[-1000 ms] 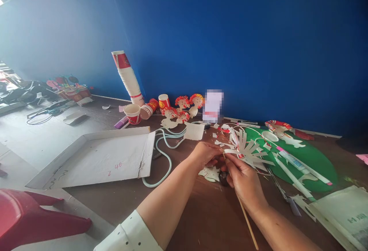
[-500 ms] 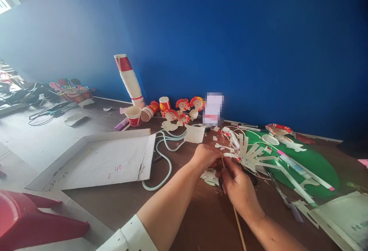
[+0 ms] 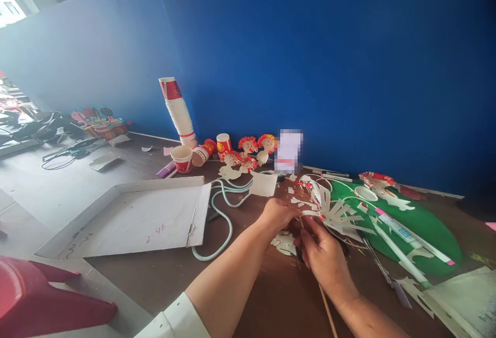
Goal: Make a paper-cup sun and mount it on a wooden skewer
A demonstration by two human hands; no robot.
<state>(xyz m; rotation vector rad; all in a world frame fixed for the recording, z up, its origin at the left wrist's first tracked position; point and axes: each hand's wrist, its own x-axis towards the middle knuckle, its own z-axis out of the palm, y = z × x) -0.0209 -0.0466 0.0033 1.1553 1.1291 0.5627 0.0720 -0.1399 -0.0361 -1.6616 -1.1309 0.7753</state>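
My left hand (image 3: 279, 215) is closed, its fingertips pinching the end of a white paper strip (image 3: 310, 214). That strip runs right towards a paper cutout with long fringes (image 3: 340, 215). Close beside it, my right hand (image 3: 327, 255) is closed around a thin wooden stick (image 3: 327, 308), whose upper end meets the pinched strip. The stick's lower part slants out past the bottom edge. Under the hands lies a pale paper cutout (image 3: 284, 244), partly covered by my fingers.
A shallow white box (image 3: 132, 219) lies left, beside a pale cable (image 3: 230, 224). Paper cups (image 3: 182, 159), a tall cup stack (image 3: 180, 121) and curly-topped paper figures (image 3: 267, 144) line the blue wall. Markers (image 3: 414, 234) rest on a green sheet (image 3: 437, 224). A red stool (image 3: 46, 296) stands lower left.
The view has shifted slightly, so everything sits a little lower and to the right. Both hands keep nearly the same hold on the strip and the stick.
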